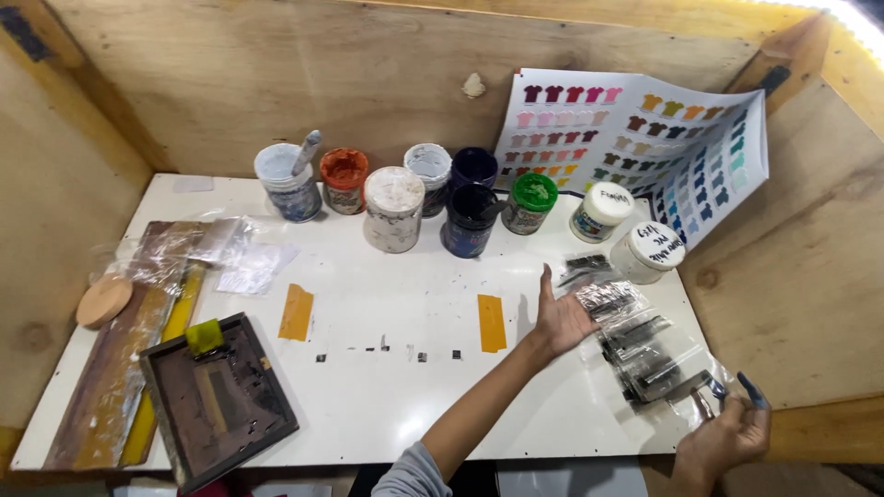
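A white bench [387,405] sits boxed in by plywood walls, its top smudged with small dark marks. Along the back stands a cluster of paint jars [405,198] (one open tub has a stirring stick in it), with two white-lidded jars [626,230] further right. A colour chart [645,147] of little shirt shapes leans at the back right corner. Two orange tape strips [296,313] lie mid-bench. On the left edge rest paint-streaked wooden boards [110,387], a round wooden disc [103,301], crumpled clear plastic [230,253] and a dark framed screen [216,400]. Clear packets of dark pieces [635,345] spread along the right side.
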